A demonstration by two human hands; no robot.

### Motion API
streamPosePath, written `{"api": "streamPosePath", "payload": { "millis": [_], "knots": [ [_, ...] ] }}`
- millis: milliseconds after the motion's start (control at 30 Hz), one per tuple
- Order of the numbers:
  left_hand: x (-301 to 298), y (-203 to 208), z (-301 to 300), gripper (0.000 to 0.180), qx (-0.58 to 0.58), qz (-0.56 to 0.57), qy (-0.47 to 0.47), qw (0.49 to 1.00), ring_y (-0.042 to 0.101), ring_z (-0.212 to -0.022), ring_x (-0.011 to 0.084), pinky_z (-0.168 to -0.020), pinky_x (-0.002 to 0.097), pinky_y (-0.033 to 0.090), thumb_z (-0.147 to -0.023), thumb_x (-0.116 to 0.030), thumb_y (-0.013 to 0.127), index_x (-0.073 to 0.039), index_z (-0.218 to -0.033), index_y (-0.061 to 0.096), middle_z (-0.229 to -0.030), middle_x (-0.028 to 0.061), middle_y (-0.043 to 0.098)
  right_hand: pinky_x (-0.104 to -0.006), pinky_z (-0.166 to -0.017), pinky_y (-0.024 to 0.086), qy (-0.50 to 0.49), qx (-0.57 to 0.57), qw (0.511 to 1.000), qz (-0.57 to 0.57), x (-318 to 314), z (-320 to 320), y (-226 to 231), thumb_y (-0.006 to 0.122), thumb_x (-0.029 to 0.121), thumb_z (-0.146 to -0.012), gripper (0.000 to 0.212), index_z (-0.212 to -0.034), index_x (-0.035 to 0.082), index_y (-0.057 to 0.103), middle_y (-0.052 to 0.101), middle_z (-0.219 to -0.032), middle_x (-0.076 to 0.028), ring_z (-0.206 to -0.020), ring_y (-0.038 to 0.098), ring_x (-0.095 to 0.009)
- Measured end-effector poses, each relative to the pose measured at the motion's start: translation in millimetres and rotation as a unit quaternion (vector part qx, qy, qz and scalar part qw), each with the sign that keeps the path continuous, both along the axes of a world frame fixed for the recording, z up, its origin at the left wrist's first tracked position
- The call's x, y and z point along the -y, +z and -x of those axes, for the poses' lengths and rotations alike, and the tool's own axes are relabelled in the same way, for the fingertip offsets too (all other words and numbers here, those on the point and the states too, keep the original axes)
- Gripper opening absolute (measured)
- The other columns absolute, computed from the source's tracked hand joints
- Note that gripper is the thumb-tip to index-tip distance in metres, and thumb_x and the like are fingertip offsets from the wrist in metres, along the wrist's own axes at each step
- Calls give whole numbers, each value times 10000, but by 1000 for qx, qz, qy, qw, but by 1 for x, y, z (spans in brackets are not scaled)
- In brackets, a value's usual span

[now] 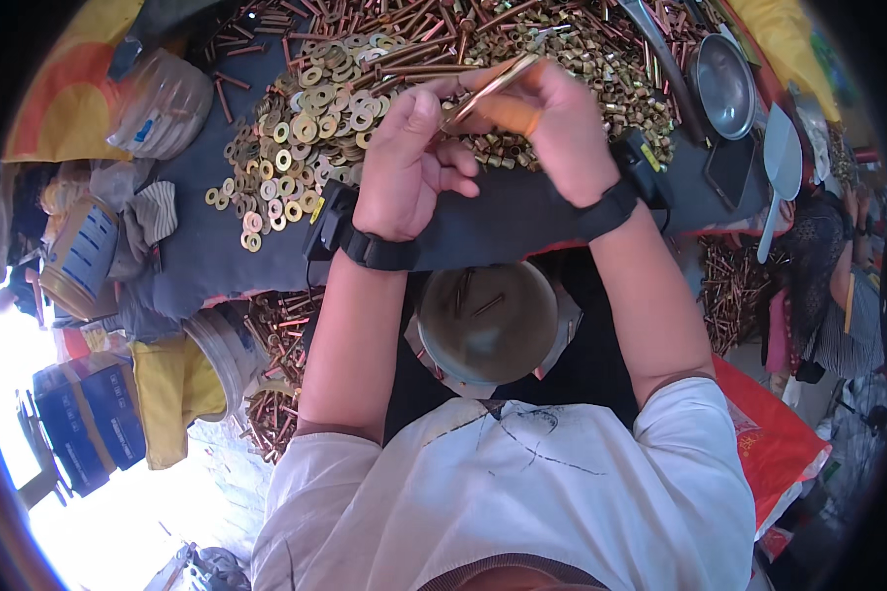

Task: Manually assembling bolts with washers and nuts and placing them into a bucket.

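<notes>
Above the pile of parts, my right hand (567, 123) is closed on a long, shiny brass-coloured bolt (490, 94), which tilts up to the right. An orange band (512, 113) wraps one of its fingers. At the bolt's lower end is my left hand (409, 163), with thumb and forefinger bent around it and the other fingers loosely curled. The fingers partly cover the bolt. Beside my left hand lies a heap of flat washers (306, 128). Short metal sleeves (621, 118) are piled behind and beside my right hand. Long copper-coloured bolts (414, 54) spread behind both hands.
A dark cloth (493, 217) covers the worktop. A round bucket (488, 325) with a few bolts stands below its edge. At right are a metal bowl (724, 84), a phone (729, 172) and a pale scoop (782, 153). A clear plastic tub (163, 103) lies at left.
</notes>
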State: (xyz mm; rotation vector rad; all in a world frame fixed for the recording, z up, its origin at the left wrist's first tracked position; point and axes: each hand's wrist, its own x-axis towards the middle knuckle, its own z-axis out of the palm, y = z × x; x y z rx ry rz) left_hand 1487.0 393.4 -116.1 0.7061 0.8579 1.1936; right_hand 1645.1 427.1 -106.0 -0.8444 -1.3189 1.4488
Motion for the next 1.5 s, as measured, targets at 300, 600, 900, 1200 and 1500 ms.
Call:
{"api": "streamPosePath", "payload": {
  "millis": [300, 600, 900, 1200, 1500],
  "knots": [
    [-6, -8, 25, 337, 30, 27, 36, 999, 280, -414, 11, -347, 164, 222, -921, -326, 531, -17, -1039, 592, -610, -40, 395, -340, -621, 487, -52, 460, 844, -272, 7, -4, -9, 733, 206, -684, 250, -879, 87, 632, 635, -762, -63, -692, 626, -234],
    [-4, -8, 28, 205, 2, 27, 13, 1000, 306, -431, 16, -370, 165, 243, -863, -243, 630, -42, -830, 610, -561, -64, 366, -271, -606, 501, -44, 206, 977, -25, 3, -8, -8, 631, 78, -786, 160, -933, 15, 620, 636, -720, -76, -686, 640, -161],
    [-2, -9, 16, 131, -55, -19, 21, 998, 439, -571, 46, -453, 177, 363, -855, -154, 624, -29, -849, 586, -712, 1, 530, -288, -690, 543, 66, -166, 982, 68, -9, -25, 0, 570, 46, -850, 212, -1051, -17, 586, 642, -884, -113, -746, 645, -174],
    [-1, -8, 15, 133, -72, -16, 22, 997, 437, -570, 39, -456, 171, 367, -859, -168, 623, -40, -848, 590, -717, -5, 532, -278, -675, 554, 44, -193, 977, 80, -12, -26, -11, 531, 79, -878, 230, -1076, -27, 576, 644, -885, -115, -753, 655, -182],
    [0, -9, 17, 143, -64, -17, 25, 997, 436, -568, 37, -460, 171, 367, -854, -181, 633, -43, -843, 595, -713, -12, 532, -224, -669, 514, -36, 9, 999, -19, 3, -17, 14, 572, 42, -860, 217, -1070, -6, 603, 629, -848, -59, -730, 630, -128]
  ]
}}
